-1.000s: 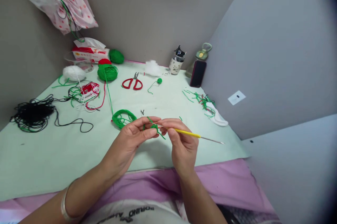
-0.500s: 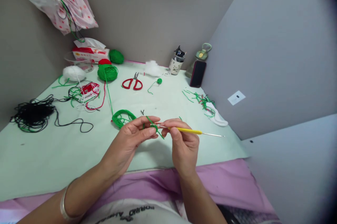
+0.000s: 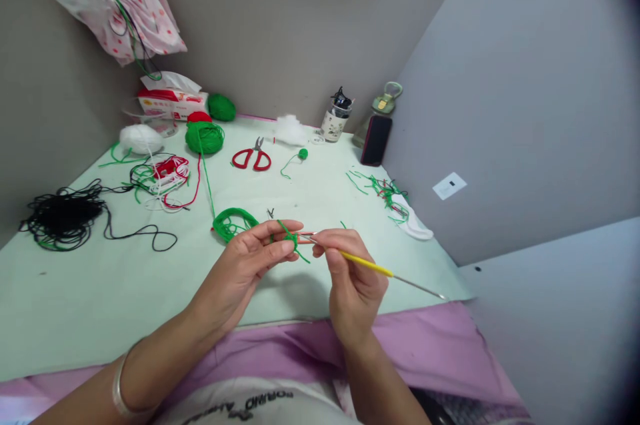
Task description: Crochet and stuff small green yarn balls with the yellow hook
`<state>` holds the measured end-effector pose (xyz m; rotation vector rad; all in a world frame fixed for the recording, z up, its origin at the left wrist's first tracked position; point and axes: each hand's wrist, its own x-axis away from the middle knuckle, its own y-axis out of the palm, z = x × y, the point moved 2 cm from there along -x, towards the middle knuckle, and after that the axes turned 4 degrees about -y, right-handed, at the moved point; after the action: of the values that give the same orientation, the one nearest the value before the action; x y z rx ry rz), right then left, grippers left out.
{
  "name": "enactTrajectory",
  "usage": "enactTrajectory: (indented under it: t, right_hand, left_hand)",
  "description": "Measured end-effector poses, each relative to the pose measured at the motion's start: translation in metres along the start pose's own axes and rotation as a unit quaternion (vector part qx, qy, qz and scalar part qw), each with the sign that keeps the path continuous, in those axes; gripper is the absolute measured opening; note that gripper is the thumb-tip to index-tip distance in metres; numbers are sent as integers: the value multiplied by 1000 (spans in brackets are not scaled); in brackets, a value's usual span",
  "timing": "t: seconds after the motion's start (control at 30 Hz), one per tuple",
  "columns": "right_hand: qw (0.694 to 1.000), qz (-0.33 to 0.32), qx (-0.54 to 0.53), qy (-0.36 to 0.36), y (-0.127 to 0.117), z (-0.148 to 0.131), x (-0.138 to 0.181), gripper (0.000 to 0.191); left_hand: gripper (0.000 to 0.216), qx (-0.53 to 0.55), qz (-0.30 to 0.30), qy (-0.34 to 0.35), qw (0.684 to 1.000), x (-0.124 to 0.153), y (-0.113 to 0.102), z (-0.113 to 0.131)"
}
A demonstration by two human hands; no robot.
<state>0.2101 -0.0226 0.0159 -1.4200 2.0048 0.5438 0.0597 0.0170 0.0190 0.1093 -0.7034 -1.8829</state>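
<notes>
Between the thumb and fingers of my left hand (image 3: 253, 258) is a small green crochet piece (image 3: 292, 241), mostly covered by the fingers, with a short green tail hanging from it. My right hand (image 3: 356, 278) grips a crochet hook (image 3: 367, 264) by its yellow handle. One metal end points at the green piece; the other slants down to the right. A thin pinkish-red item (image 3: 306, 238) shows between the hands; its kind is unclear. Beside my left hand lies a loose coil of green yarn (image 3: 233, 222), its strand running back to a green yarn ball (image 3: 205, 138).
Red-handled scissors (image 3: 252, 157), white stuffing (image 3: 290, 130) and a small green ball (image 3: 303, 154) lie farther back. Black yarn (image 3: 65, 215) sprawls at left. A phone (image 3: 376, 140) leans on a bottle (image 3: 386, 102) near the right wall. Yarn scraps (image 3: 387, 192) lie right.
My right hand has shifted slightly right, and the hook has tilted, its far end swinging down. The hook's near tip has drawn back from the green piece. My left hand has barely moved.
</notes>
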Motion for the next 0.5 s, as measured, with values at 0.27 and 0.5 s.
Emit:
enactTrajectory:
  t: [0.27,0.5]
  right_hand:
    - [989,63,-102,81,-4,8,-1,19]
    - [995,29,-81,57,-1,3,0,20]
  left_hand:
    - [20,-10,10,-9,1000,1,-3,0]
    - [18,-20,3,-1,1000,1,1,-1]
